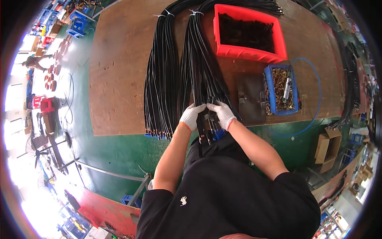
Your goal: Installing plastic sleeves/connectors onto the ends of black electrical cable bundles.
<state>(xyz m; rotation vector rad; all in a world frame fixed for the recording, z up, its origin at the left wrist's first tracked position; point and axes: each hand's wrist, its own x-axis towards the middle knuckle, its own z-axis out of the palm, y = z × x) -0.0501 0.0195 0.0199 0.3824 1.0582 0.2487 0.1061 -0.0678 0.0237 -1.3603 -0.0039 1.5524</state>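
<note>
My left hand (192, 116), in a white knit glove, closes its fingers on black cables near their loose ends at the table's front edge. Facing it, my right hand (223, 114) is also gloved, its fingertips closed on cables of the same bundle. This right bundle of black cables (199, 59) hangs over the edge towards me, with bare metal ends showing below my hands. Small dark pieces sit among the cables between my hands, too small to make out. To the left lies a second bundle of black cables (160, 79), tied with a white cable tie (169, 13) at its far end.
A red bin (250, 54) of black parts stands at the back right of the brown table (119, 71). Nearer is a blue bin (285, 112) of small metal pieces, with a silver hand tool (286, 89) lying across it and a blue hose (319, 91) curving rightward.
</note>
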